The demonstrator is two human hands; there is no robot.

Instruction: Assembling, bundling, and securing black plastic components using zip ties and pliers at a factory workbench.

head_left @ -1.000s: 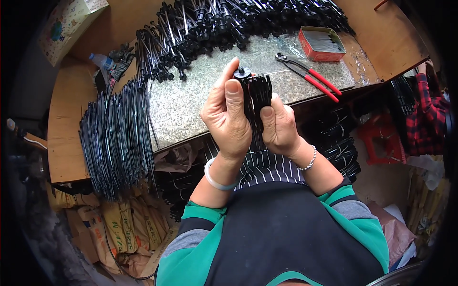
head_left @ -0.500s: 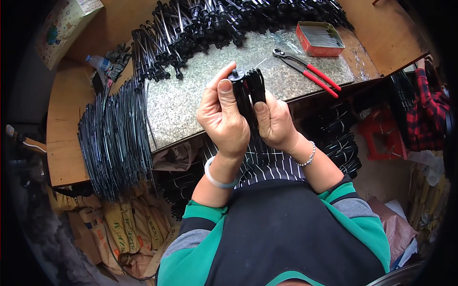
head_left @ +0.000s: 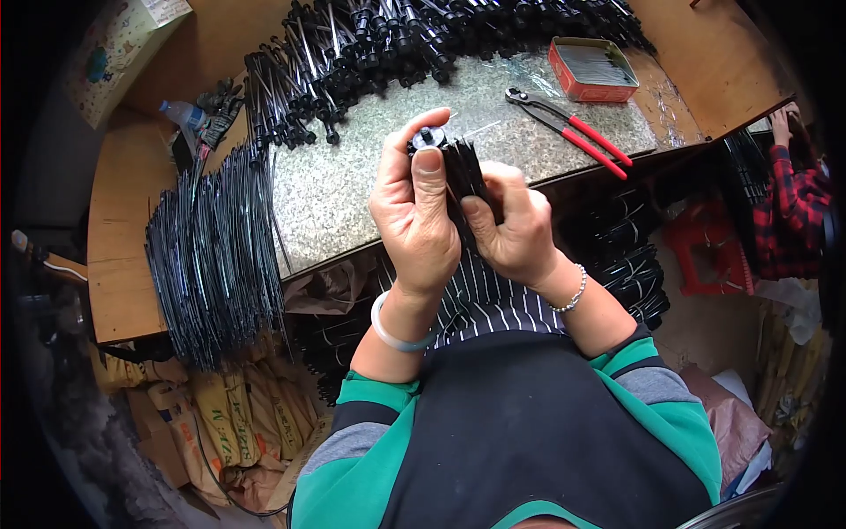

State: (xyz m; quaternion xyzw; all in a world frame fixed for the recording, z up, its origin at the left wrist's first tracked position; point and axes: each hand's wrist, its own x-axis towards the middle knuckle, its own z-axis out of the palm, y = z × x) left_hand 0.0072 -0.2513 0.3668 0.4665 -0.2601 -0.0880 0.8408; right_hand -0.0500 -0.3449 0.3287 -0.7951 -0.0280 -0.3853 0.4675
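Both hands are raised together above the near edge of a grey speckled stone slab [head_left: 352, 189]. My left hand [head_left: 412, 216] grips a black bundle of thin ribs with a round cap on top [head_left: 454, 167], thumb pressed just under the cap. My right hand [head_left: 511, 225] wraps the same bundle from the right side, fingers curled around its lower part. The lower end of the bundle is hidden behind both palms.
A pile of black rod assemblies [head_left: 388, 44] lies along the slab's far edge. Red-handled pliers [head_left: 573, 132] and a red tin tray [head_left: 592, 69] sit at right. A thick sheaf of dark wires [head_left: 216, 256] hangs over the wooden table's left edge. A person in red plaid [head_left: 793, 212] is at far right.
Both hands with the black bundle have shifted slightly; the left thumb now presses up near the round cap. The view has drifted a little.
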